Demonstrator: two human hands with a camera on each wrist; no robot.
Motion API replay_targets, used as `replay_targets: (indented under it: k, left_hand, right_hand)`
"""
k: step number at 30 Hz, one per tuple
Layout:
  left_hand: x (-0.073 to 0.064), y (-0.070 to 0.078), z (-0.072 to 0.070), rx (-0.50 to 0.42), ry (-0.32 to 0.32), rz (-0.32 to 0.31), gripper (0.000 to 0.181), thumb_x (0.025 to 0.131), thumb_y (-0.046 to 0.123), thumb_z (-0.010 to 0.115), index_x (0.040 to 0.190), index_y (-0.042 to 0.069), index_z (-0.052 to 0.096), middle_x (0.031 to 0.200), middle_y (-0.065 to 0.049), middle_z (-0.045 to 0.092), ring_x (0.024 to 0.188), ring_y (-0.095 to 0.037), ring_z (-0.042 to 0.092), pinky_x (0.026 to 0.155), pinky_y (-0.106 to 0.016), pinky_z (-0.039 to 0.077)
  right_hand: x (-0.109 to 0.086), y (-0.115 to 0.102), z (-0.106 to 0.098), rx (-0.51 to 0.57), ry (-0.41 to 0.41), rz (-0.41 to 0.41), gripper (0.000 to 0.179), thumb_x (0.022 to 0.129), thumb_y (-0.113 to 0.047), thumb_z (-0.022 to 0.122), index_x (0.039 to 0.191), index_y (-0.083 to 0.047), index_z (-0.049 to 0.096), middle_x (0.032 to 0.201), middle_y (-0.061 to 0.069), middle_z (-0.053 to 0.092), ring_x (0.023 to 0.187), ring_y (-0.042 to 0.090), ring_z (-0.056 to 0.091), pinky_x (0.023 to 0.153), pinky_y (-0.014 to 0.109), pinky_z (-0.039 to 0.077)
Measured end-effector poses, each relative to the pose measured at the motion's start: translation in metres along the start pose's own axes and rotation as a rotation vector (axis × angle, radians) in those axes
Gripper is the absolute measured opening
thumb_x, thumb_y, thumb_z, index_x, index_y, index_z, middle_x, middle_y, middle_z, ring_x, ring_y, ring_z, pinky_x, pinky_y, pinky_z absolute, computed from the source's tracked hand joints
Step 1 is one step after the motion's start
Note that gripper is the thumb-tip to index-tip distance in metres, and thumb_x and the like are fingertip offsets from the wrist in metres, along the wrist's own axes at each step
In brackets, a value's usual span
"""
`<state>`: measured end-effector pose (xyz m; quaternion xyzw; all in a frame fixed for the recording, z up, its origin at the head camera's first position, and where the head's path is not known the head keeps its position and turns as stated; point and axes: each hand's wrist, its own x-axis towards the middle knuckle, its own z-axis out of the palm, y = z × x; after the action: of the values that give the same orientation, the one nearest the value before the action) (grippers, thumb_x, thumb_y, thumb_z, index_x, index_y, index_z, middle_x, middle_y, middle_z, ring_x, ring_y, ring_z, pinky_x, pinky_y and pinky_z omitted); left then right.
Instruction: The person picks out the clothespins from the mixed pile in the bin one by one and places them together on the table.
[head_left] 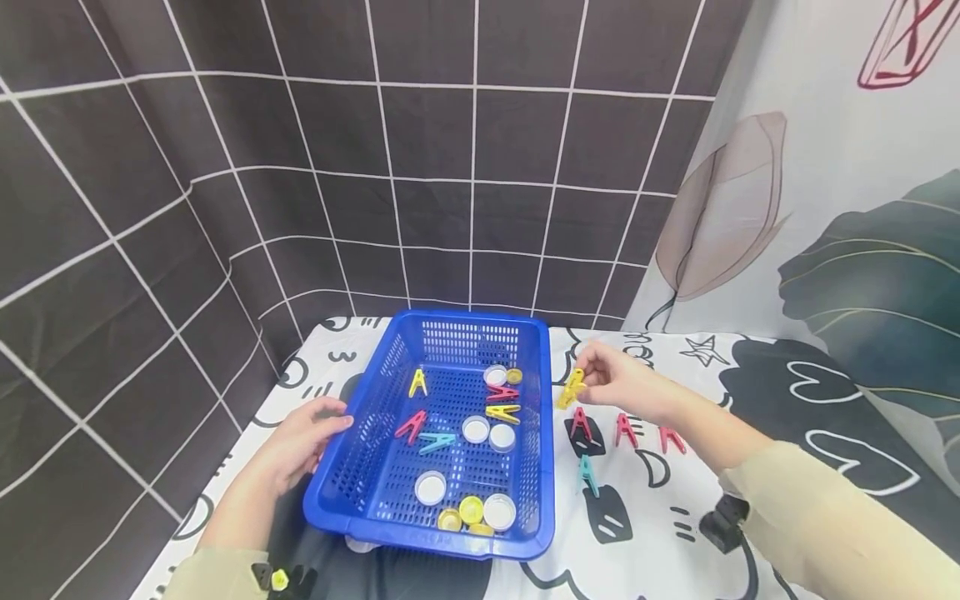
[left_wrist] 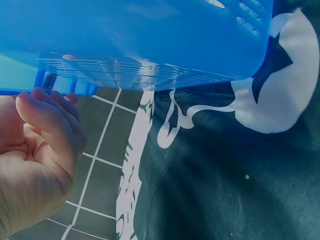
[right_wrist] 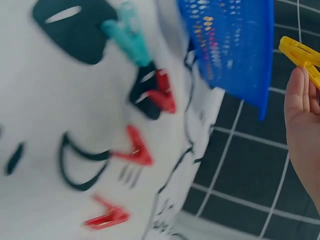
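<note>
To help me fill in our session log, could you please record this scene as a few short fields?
Left hand: at the left rim of the blue basket
Right hand: pinches a yellow clothespin to the right of the basket
Inside the basket: five clothespins, white caps, yellow caps
On the cloth, beside the basket: three red clothespins, one teal clothespin

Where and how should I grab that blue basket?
Probably by the rim of the blue basket, left and right, one hand from each side: its lip runs all round, and clips and white discs lie spread inside, so keep it level. The left hand is at the left rim.
</note>
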<state>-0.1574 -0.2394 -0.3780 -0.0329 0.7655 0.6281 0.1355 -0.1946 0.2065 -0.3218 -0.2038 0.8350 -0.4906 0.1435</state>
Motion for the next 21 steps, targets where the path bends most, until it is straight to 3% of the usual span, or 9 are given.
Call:
replay_targets:
  k: [7,9,12,16,21]
  left_hand:
    - [-0.002,0.000,0.000,-0.001,0.003,0.000,0.042,0.092,0.017,0.056,0.125,-0.001,0.038,0.073,-0.005,0.064,0.052,-0.012,0.057,0.041,-0.022,0.042]
    - [-0.002,0.001,-0.001,-0.002,0.002,0.000,0.042,0.093,0.017,0.056,0.125,-0.001,0.038,0.073,-0.005,0.064,0.052,-0.012,0.057,0.042,-0.022,0.042]
    - [-0.002,0.001,-0.001,-0.009,0.004,-0.001,0.042,0.093,0.018,0.056,0.125,-0.001,0.038,0.075,-0.005,0.065,0.055,-0.014,0.059,0.044,-0.024,0.045]
    - [0.000,0.001,-0.002,-0.025,0.010,-0.005,0.042,0.092,0.018,0.056,0.125,0.000,0.037,0.078,-0.006,0.065,0.060,-0.016,0.062,0.047,-0.028,0.049]
    - [0.001,-0.001,-0.001,-0.048,-0.009,-0.008,0.043,0.092,0.019,0.057,0.126,0.000,0.036,0.081,-0.007,0.066,0.064,-0.019,0.065,0.052,-0.032,0.053]
  right_hand:
    - [-0.029,0.027,-0.008,0.030,0.042,0.088,0.039,0.083,-0.006,0.065,0.111,0.003,0.040,0.098,0.016,0.059,0.092,0.027,0.059,0.077,0.024,0.050]
    - [-0.037,0.036,-0.008,0.011,0.058,0.100,0.038,0.083,-0.008,0.065,0.111,0.002,0.040,0.098,0.017,0.059,0.090,0.031,0.059,0.069,0.026,0.050]
    - [-0.049,0.051,-0.003,0.012,0.099,0.107,0.038,0.084,-0.007,0.065,0.111,0.002,0.040,0.099,0.021,0.059,0.089,0.035,0.059,0.067,0.027,0.051]
    - [-0.063,0.069,0.006,0.023,0.195,0.125,0.039,0.083,-0.007,0.067,0.111,0.003,0.040,0.099,0.019,0.061,0.087,0.023,0.061,0.073,0.024,0.051]
    - [-0.077,0.086,0.019,-0.021,0.328,0.187,0.041,0.081,-0.005,0.068,0.110,0.002,0.040,0.099,0.013,0.061,0.084,0.012,0.059,0.068,0.021,0.049]
